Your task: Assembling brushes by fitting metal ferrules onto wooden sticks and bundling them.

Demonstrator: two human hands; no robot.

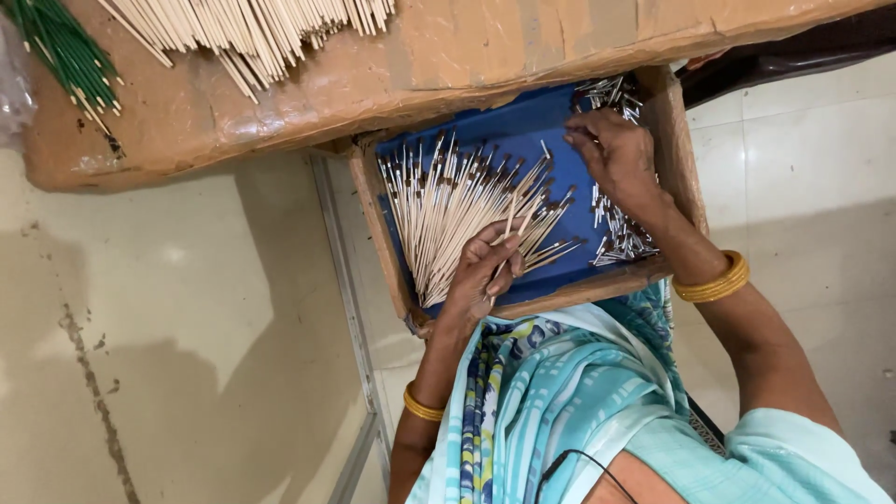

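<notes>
The left hand (481, 275) pinches one thin wooden stick (509, 245) above the fanned stick pile (448, 210) just beyond its fingers, while the right hand (616, 159) closes its fingertips on small metal ferrules (611, 95) in the blue-lined wooden tray (681, 140)

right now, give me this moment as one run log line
left hand: holding one stick over sticks | right hand: in metal tips | tray: blue-lined, on lap

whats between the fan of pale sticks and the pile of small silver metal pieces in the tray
Bare blue tray lining, in the head view, between the pale wooden sticks and the small silver metal pieces.
</notes>
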